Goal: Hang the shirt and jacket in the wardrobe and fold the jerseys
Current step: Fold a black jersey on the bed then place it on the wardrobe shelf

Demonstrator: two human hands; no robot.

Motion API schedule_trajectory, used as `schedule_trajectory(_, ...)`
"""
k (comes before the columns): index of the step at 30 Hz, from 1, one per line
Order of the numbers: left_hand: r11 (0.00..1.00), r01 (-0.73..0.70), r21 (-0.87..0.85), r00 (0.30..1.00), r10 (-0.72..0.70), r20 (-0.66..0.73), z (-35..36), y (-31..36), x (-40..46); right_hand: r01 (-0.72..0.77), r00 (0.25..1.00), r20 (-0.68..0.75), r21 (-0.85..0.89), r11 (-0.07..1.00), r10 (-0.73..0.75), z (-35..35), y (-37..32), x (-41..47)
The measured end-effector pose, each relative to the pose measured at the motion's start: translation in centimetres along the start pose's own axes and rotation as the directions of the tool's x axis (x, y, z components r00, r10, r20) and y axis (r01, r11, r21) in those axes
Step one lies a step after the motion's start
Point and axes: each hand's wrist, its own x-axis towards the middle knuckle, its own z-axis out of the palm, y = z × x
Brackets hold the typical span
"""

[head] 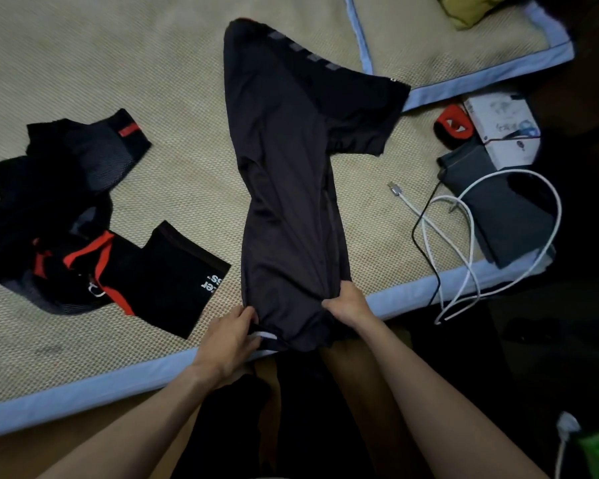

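Note:
A dark jersey (291,174) lies lengthwise on the woven bed mat (118,63), folded narrow, with one short sleeve sticking out to the right. My left hand (230,335) grips its bottom hem at the left corner. My right hand (348,304) grips the hem at the right corner, near the bed's blue edge. A black jersey with red trim (94,236) lies crumpled to the left.
White and black cables (464,233) loop over the bed's right edge beside a folded grey garment (498,205). A white box (502,126) and a red-black item (453,127) sit behind it. A second mat with a blue border (491,74) lies at the back right.

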Motion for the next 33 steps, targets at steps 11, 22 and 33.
schedule_trajectory(11, 0.988, 0.056, -0.143, 0.998, -0.054, 0.019, -1.9, -0.5, -4.3, -0.133, 0.980, -0.093, 0.343, 0.930, 0.174, 0.6, 1.1, -1.0)
schedule_trajectory(22, 0.990, -0.068, 0.120, 0.997, 0.063, 0.044, -0.1, 1.2, -8.5, -0.136, 0.943, -0.253, 0.303, 0.943, 0.217, 1.6, 1.8, -2.7)
schedule_trajectory(33, 0.884, -0.157, 0.440, 0.920, -0.032, 0.391, -2.6, 3.0, -4.4, -0.152, 0.987, -0.023, 0.208, 0.966, 0.160, 1.5, 3.6, -3.5)
